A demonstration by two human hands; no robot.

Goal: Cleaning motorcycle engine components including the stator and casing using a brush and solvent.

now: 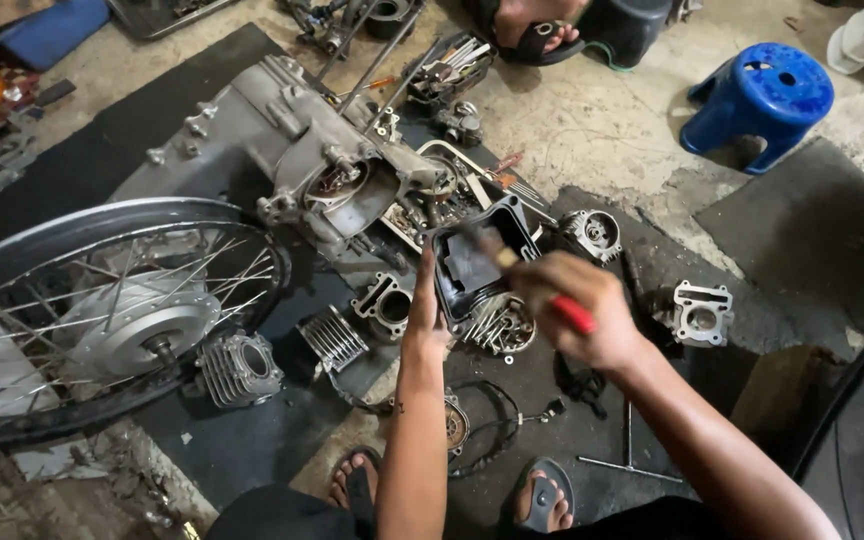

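Black engine cover (477,262) at frame centre, pinched at its edge by left hand (425,318). Right hand (577,312), fingers wrapped round a red-handled brush (542,290), bristles inside the cover; cleaning seemingly underway, unfinished. Around, on dark mats (252,440) over stained concrete floor (592,120): engine case (282,150), spoked wheel (102,310), blue stool (757,100).

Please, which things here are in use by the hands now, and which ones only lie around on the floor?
In use:
left hand holding the black engine cover
right hand gripping a red-handled brush over that cover

Lying about:
spoked wheel
engine casing
finned cylinder
cylinder head
blue stool
T-handle wrench
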